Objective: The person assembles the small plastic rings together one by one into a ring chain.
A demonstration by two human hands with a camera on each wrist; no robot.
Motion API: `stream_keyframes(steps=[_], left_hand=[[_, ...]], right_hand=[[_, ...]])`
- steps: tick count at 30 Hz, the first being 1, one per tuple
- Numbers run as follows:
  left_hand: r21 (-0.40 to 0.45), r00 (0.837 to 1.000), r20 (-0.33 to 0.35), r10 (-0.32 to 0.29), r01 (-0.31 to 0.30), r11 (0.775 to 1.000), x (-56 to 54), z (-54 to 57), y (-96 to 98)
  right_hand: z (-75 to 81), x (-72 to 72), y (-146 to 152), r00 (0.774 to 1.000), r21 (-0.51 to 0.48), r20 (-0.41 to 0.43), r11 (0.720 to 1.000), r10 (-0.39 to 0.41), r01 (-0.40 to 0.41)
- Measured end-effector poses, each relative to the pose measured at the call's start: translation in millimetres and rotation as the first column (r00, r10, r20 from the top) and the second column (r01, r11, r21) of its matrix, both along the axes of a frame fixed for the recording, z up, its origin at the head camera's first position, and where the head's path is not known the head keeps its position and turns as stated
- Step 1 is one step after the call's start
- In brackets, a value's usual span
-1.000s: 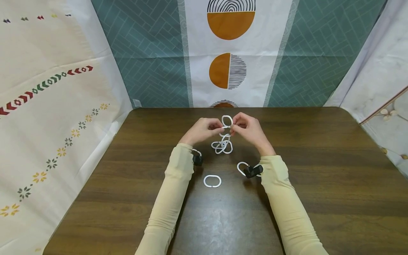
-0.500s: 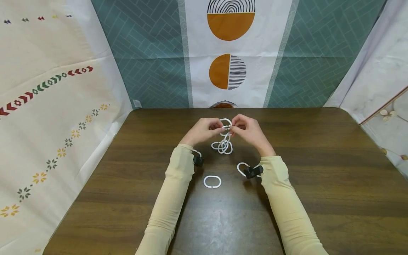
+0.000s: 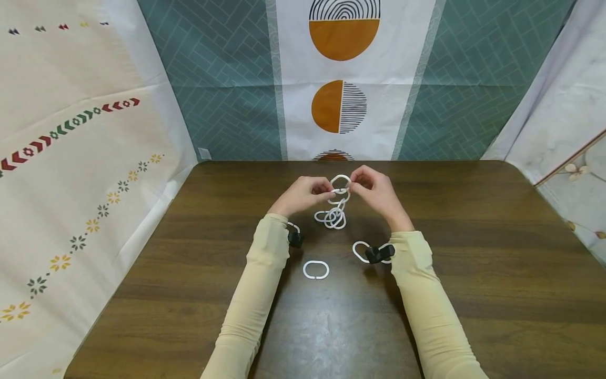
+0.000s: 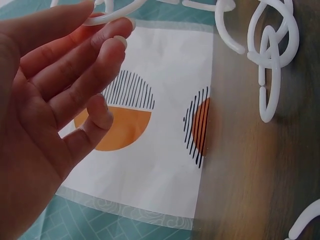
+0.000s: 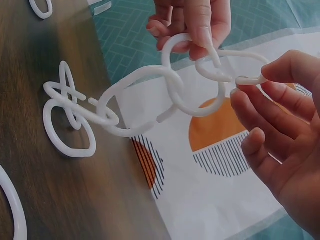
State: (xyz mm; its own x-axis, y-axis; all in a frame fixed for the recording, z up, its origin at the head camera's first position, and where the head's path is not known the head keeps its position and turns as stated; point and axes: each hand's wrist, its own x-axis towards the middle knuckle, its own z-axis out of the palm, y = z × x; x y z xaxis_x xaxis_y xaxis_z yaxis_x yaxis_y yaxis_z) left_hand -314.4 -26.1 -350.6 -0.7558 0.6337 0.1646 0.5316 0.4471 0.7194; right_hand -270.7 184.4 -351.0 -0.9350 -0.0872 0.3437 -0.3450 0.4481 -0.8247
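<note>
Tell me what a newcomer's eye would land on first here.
First, probably, the left hand and right hand, pinching one end of a chain of white rings near the table's far edge. Next, the bold orange-and-black circles on the cloth behind. Then a loose white ring lying nearer the person, between the forearms.

The white rings (image 5: pixel 132 75) mid-frame look like smooth, slightly shiny plastic; the brown table (image 3: pixel 473 252) looks like smooth wood, shiny at bottom centre; the green and white cloth (image 3: pixel 350 70) at the top is dull, with folds; the yellow sleeves (image 3: pixel 252 295) at the bottom are dull, wrinkly cloth.
</note>
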Motion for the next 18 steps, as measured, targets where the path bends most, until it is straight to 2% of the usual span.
stream_keyframes(steps=[11,15,18], left_hand=[[-0.066,0.999,0.020,-0.026,0.027,0.997,-0.2,-1.6,1.3],[-0.070,0.999,0.032,-0.040,0.043,0.997,-0.3,-2.1,0.3],[-0.061,0.998,0.044,-0.051,0.054,0.997,0.4,-2.2,-0.1]], right_hand=[[0.1,-1.8,4.3,1.000,0.039,-0.028,0.999,-0.013,0.014],[0.3,-0.6,3.3,0.999,0.087,-0.029,0.996,0.023,-0.020],[-0.3,0.1,2.1,0.997,0.125,-0.016,0.989,0.078,-0.075]])
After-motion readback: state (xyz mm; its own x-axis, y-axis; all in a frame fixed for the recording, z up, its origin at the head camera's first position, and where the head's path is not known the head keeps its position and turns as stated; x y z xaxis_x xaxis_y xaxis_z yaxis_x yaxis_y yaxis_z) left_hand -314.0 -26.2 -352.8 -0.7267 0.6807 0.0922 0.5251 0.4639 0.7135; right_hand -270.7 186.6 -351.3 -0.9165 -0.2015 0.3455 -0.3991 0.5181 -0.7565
